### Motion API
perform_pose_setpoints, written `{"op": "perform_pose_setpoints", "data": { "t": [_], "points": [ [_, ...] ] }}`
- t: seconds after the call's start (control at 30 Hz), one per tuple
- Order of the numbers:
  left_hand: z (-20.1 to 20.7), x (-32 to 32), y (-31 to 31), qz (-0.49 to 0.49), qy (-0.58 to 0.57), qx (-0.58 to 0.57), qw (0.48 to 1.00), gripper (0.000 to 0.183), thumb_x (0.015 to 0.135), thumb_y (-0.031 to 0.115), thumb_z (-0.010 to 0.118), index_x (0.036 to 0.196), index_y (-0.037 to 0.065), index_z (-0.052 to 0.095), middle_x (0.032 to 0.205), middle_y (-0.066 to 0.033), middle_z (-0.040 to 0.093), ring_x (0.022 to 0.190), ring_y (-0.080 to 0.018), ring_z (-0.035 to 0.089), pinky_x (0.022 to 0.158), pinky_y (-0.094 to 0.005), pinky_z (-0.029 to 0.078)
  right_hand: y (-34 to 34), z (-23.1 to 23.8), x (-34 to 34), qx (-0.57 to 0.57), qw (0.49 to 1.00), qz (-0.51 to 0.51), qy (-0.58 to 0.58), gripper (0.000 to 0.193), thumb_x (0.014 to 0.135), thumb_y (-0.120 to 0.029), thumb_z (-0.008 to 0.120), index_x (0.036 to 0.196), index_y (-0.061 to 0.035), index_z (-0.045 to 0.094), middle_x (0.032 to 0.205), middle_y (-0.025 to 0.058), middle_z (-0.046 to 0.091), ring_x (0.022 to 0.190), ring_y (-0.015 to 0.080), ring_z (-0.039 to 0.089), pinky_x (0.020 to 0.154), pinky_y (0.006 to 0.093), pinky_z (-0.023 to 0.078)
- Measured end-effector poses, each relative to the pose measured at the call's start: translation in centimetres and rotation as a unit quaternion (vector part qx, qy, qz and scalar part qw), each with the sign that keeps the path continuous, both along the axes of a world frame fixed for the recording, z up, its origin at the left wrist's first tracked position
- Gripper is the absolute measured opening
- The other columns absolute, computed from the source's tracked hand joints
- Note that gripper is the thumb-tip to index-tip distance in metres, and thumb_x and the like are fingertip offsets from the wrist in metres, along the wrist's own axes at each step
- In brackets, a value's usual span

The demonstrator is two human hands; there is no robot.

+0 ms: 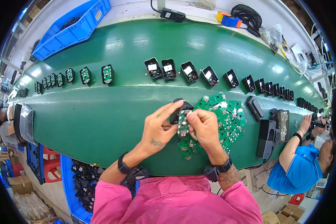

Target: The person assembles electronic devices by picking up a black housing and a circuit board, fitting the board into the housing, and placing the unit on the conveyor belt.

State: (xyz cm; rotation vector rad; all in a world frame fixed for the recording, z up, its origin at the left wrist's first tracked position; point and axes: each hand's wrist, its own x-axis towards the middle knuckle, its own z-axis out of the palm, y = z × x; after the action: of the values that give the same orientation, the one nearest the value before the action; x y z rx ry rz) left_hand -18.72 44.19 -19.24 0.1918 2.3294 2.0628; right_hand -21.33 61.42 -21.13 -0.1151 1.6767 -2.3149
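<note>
My left hand [159, 128] grips a small black plastic housing [182, 104] above the green bench. My right hand [203, 125] pinches a small green circuit board [183, 123] and holds it against that housing. Both hands meet over the near edge of the bench. A loose heap of green circuit boards [227, 115] lies just right of my right hand, with a few more boards below my wrists.
A green conveyor belt [100, 119] carries a row of black housings [168, 69], some with green boards [107, 74]. A blue bin of black parts [78, 179] sits at lower left. A co-worker in blue [298, 164] works at the right. A blue tray [72, 31] stands far left.
</note>
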Motion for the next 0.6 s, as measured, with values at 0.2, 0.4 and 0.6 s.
{"op": "perform_pose_setpoints", "data": {
  "t": [0.2, 0.4, 0.6],
  "points": [
    [-0.29, -0.37, 0.09, 0.064, 0.125, -0.128, 0.982, 0.055, 0.081, -0.015, 0.060, 0.132, 0.007, 0.061, 0.124, -0.0171, 0.065, 0.099, -0.0168, 0.068, 0.072, -0.0275, 0.057, -0.06, -0.56, 0.46, 0.122, 0.983, 0.053, 0.128, 0.025, 0.095, -0.019, 0.068, 0.081, 0.0014, 0.065, 0.060, -0.0028, 0.055, 0.056, 0.0029, 0.046, 0.048, 0.0237, 0.036],
    [-0.54, -0.41, 0.35, 0.101, 0.156, -0.126, 0.974, 0.053, 0.084, -0.013, 0.055, 0.133, 0.006, 0.059, 0.121, -0.0183, 0.067, 0.098, -0.0211, 0.069, 0.079, -0.0303, 0.056, -0.13, -0.57, 0.33, 0.120, 0.979, 0.034, 0.164, 0.019, 0.094, -0.013, 0.066, 0.081, -0.0002, 0.063, 0.066, -0.0017, 0.059, 0.054, 0.0044, 0.049, 0.047, 0.0237, 0.036],
    [-0.56, -0.66, -0.04, 0.065, 0.078, -0.040, 0.994, 0.052, 0.086, -0.011, 0.054, 0.137, 0.004, 0.053, 0.122, -0.0160, 0.065, 0.093, -0.0126, 0.068, 0.074, -0.0259, 0.056, -0.47, -0.27, 0.50, 0.203, 0.945, -0.061, 0.248, 0.017, 0.091, -0.009, 0.067, 0.078, 0.0015, 0.062, 0.064, 0.0035, 0.060, 0.056, 0.0086, 0.053, 0.051, 0.0256, 0.040]
  ]
}}
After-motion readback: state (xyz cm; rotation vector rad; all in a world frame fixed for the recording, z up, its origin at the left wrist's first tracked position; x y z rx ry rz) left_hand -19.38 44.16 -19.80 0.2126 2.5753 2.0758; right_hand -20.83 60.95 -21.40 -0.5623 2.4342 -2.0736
